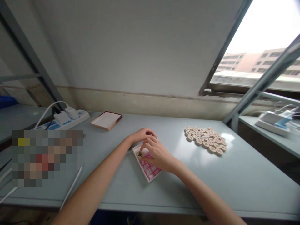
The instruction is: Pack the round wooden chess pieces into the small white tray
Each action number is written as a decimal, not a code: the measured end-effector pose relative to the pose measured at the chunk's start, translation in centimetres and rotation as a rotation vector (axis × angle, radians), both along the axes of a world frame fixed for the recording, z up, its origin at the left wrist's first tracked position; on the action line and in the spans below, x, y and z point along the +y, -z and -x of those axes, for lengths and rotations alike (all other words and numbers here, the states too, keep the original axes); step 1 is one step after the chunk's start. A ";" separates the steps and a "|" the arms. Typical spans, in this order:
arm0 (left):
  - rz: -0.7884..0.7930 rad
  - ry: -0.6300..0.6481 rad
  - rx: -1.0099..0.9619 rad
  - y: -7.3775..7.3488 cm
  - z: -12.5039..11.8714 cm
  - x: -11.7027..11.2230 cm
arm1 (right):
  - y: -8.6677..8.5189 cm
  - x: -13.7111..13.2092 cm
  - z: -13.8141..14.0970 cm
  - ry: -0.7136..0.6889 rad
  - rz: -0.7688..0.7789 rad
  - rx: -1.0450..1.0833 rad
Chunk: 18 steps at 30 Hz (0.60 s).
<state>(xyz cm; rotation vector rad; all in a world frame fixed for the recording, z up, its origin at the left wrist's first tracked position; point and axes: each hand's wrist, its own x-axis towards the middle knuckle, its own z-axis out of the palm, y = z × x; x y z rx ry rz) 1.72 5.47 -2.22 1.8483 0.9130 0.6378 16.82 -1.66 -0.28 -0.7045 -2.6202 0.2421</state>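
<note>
In the head view a shallow white box (pixel 149 178) lies tilted on the desk before me, with a sheet of pink grid lines (pixel 151 168) in it. My right hand (pixel 158 153) is over the box, thumb and fingers closed on a round wooden Chinese chess piece (pixel 140 154) with a dark character, at the box's left side. My left hand (pixel 142 135) is curled round the box's far end, its fingertips partly hidden behind my right hand. Several more round Chinese chess pieces (pixel 205 140) lie flat in a cluster to the right.
A shallow lid (pixel 106 121) with a dark red edge lies at the back left. Beside it sits a white power strip (pixel 79 117) with plugs and cables. A thin white stick (pixel 72 187) lies at the front left, near a blurred-out patch. Metal bed-frame bars (pixel 257 81) slant on both sides.
</note>
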 end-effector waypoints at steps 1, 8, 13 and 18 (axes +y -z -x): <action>0.005 -0.004 0.000 0.1 0.0 0.1 | 0.0 0.0 0.0 0.003 -0.003 -0.005; -0.002 0.004 0.013 -0.2 -0.2 -0.1 | -0.5 0.0 -0.3 0.066 -0.038 -0.044; -0.044 -0.009 0.045 -0.8 -0.3 -0.5 | -0.6 -0.1 -0.6 0.120 -0.096 -0.070; -0.070 -0.026 0.048 -0.4 -0.4 -0.2 | -1.0 0.8 -1.5 0.161 -0.114 -0.028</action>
